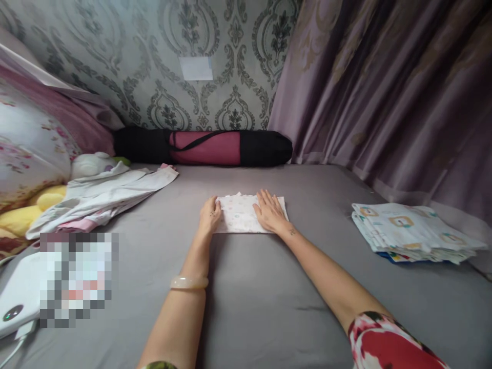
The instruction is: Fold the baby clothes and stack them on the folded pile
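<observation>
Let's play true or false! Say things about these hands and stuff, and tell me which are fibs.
1. The left hand touches the white cloth. True.
2. The right hand is curled into a fist. False: it lies spread on the cloth.
3. Nothing is worn on the left arm. False: it wears a pale bangle.
4. A long black-and-maroon bag lies near the wall. True.
5. The folded stack is left of both hands. False: it is to their right.

Your left hand [209, 216] touches the folded cloth's [239, 215] left edge; your right hand [270, 212] lies flat over its right side.
</observation>
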Motion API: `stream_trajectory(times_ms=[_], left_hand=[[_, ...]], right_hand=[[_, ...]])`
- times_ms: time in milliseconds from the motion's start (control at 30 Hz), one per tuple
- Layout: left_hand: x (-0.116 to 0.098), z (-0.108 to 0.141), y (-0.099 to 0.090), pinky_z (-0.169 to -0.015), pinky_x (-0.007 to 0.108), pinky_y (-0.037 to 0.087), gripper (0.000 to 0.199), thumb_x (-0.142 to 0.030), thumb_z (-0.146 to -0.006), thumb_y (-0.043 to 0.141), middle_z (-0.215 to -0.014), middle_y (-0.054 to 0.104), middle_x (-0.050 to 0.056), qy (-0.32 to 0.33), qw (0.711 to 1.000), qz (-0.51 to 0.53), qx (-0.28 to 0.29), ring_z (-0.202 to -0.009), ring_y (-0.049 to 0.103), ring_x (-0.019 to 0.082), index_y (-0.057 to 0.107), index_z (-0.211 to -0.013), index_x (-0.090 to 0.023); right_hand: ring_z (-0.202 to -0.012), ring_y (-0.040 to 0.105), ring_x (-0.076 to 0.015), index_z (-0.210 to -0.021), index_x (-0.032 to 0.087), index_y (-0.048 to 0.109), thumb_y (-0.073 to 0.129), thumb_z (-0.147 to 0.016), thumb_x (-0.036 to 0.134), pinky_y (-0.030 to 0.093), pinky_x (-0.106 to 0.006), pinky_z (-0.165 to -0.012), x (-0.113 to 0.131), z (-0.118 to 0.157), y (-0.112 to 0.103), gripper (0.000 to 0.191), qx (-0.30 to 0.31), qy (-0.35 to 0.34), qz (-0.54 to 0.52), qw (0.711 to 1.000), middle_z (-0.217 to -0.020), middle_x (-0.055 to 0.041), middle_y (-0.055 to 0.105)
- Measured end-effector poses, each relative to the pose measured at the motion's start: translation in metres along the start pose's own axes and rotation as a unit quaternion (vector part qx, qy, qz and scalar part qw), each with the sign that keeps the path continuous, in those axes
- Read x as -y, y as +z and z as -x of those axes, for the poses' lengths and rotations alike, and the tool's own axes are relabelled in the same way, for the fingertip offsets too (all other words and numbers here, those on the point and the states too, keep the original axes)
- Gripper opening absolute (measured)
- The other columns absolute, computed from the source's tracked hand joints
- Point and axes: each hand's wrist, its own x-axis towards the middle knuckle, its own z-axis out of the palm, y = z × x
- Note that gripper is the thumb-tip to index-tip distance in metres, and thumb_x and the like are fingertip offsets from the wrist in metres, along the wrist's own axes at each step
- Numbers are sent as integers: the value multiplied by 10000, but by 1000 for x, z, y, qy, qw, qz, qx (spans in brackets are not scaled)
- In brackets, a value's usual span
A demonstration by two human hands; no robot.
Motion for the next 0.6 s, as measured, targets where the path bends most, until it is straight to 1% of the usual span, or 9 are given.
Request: stream_trajectory(times_ms=[100, 167, 300, 367, 433, 500, 600], left_hand=[[-1, 1, -1, -1088, 383, 382, 402, -217, -938, 408, -1338, 586, 169, -1, 1000, -5, 10, -1272, 523, 251, 566, -1286, -91], [-1, 1, -2, -1084, 386, 385, 407, -211, -937, 407, -1339, 585, 171, -4, 1000, -5, 11, -1268, 525, 254, 561, -1293, -87], [-1, 1, -3, -1073, 384, 395, 398, -207, -933, 411, -1318, 604, 160, -3, 1000, -3, 10, -1251, 541, 252, 572, -1283, -107], [-2, 2, -3, -1072, 377, 396, 395, -207, -934, 413, -1320, 602, 160, -5, 1000, -4, 13, -1252, 540, 252, 575, -1279, -104], [-4, 2, -4, -1072, 369, 395, 395, -200, -936, 411, -1321, 602, 163, -9, 1000, -6, 15, -1252, 540, 250, 573, -1281, -96], [-5, 3, -5, -1070, 362, 396, 397, -188, -936, 407, -1320, 602, 162, -13, 1000, -10, 15, -1248, 544, 247, 570, -1285, -91], [-7, 3, -7, -1066, 353, 400, 410, -166, -930, 402, -1321, 601, 163, -18, 1000, -15, 20, -1237, 552, 243, 556, -1301, -83]], right_hand=[[-1472, 161, -228, -1505, 43, 285, 217, -992, 388, 73, -383, -1192, 4, 1, 11, 622, 13, 7, -4, 1000, -1585, -128, 234], [-1472, 160, -233, -1509, 40, 274, 226, -991, 388, 75, -387, -1192, 4, 1, 14, 626, 21, 9, -5, 1000, -1586, -125, 231], [-1472, 157, -252, -1505, 18, 271, 232, -991, 379, 87, -403, -1192, 5, 0, 6, 629, 41, 9, -10, 999, -1586, -137, 226], [-1471, 158, -263, -1497, 5, 283, 232, -990, 369, 88, -412, -1191, 10, -2, 0, 626, 44, 12, -11, 999, -1584, -152, 224], [-1473, 151, -259, -1494, 6, 293, 235, -989, 362, 75, -410, -1192, 19, -4, -2, 620, 33, 4, -15, 999, -1584, -155, 221], [-1474, 147, -244, -1495, 16, 296, 240, -989, 371, 63, -396, -1194, 28, -6, 1, 621, 21, -15, -22, 999, -1584, -149, 224], [-1474, 152, -228, -1499, 23, 292, 233, -990, 384, 60, -380, -1194, 37, -8, 13, 627, 18, -26, -34, 999, -1582, -139, 235]])
